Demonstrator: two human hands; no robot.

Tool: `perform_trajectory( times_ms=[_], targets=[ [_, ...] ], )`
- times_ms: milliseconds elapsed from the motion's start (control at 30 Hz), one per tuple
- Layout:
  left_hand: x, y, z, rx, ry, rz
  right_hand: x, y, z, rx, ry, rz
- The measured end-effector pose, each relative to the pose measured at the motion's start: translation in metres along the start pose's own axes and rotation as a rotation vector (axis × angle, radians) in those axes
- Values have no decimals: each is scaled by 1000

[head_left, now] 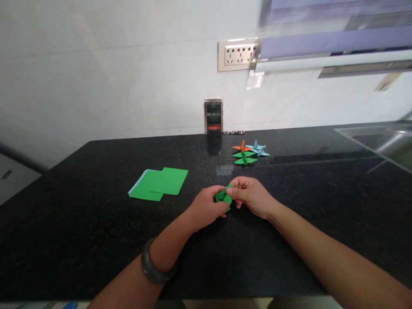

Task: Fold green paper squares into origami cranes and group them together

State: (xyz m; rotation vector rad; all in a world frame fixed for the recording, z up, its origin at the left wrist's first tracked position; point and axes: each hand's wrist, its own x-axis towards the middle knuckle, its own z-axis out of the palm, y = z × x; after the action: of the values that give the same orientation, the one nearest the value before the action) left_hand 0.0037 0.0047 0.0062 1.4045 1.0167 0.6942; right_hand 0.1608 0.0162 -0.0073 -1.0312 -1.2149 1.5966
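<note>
Between my hands, above the dark counter, is a partly folded piece of green origami paper. My left hand grips its lower left part between thumb and fingers. With thumb and index finger, my right hand pinches the paper's upper right edge. Both hands cover much of it, so its full shape is hidden. Just beyond them stand several folded paper cranes: a green crane nearest, another green one partly hidden behind it, an orange crane and light blue cranes.
Green paper sheets overlap on the black speckled counter, left of my hands, with a light blue edge beneath. A phone-like dark object leans on the wall beside a beaded strap. A metal sink lies far right, and a socket panel sits above.
</note>
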Motion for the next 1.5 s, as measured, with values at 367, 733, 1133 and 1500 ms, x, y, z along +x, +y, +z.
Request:
perform_trajectory(
  times_ms=[367, 733, 1133, 1500],
  targets=[
    [6, -9, 3, -324, 147, -39, -1, 1, 2, -88, 130, -130],
    [6, -4, 5, -323, 210, -74, -3, 4, 5, -465, 88, -201],
    [3, -4, 3, -4, 162, -77, -1, -2, 3, -398, 138, -158],
    [3, 1, 3, -45, 205, -120, -2, -6, 3, -393, 162, -207]
  ],
)
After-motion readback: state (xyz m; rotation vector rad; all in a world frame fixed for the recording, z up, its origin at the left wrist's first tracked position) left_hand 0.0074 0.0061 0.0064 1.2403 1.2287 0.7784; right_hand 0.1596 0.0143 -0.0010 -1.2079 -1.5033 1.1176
